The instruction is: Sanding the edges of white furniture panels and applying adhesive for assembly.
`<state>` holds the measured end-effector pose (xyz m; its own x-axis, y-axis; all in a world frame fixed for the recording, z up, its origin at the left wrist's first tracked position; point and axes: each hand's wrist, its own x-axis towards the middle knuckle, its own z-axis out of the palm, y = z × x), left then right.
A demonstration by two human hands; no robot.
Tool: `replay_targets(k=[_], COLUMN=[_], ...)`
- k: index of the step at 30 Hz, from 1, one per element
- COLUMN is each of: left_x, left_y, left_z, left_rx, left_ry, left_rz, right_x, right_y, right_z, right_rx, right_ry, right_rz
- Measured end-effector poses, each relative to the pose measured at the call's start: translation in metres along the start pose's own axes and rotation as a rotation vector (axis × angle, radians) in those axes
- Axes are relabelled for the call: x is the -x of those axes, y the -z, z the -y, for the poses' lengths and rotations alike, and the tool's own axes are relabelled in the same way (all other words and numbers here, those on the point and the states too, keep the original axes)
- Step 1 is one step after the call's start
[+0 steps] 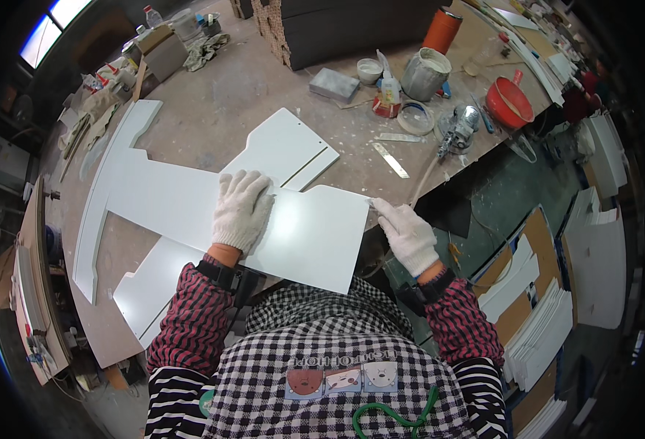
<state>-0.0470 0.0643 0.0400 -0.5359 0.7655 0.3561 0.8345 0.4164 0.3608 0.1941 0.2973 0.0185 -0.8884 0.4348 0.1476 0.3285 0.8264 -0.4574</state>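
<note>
A white shaped panel [309, 233] lies on top of other white panels at the table's near edge, partly hanging over it. My left hand [242, 208], in a white knitted glove, rests flat on its left part, fingers stretched out and close together. My right hand [409, 235], also gloved, is at the panel's far right corner. Its fingers are pinched at the edge; what they hold, if anything, is too small to make out. Beneath lie a long white panel [165, 194], a grooved white panel [282, 146] pointing away, and another white panel [147, 282].
The worktable [212, 95] carries a grey block [335, 85], a paint-smeared can [425, 74], a glue bottle [389, 94], a power tool [458, 132] with a hose, metal strips [390, 159] and a red bowl [509, 102]. Stacked white panels [538, 329] stand at right.
</note>
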Motion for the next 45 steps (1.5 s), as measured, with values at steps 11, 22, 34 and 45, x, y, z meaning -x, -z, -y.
replay_targets(k=[11, 22, 34, 45], left_x=[0.001, 0.0, 0.001, 0.0], left_y=[-0.001, 0.004, 0.005, 0.003], left_z=[0.0, -0.003, -0.001, -0.003], left_rx=[-0.036, 0.02, 0.03, 0.024], left_ry=[-0.012, 0.002, 0.06, 0.011], left_rz=[-0.013, -0.006, 0.064, 0.002], right_x=[0.019, 0.052, 0.048, -0.024], right_y=[-0.001, 0.004, 0.028, 0.039], right_z=[0.013, 0.02, 0.029, 0.038], right_rx=[-0.058, -0.045, 0.106, 0.31], right_ry=[0.014, 0.057, 0.072, -0.089], right_rz=[-0.016, -0.043, 0.109, 0.316])
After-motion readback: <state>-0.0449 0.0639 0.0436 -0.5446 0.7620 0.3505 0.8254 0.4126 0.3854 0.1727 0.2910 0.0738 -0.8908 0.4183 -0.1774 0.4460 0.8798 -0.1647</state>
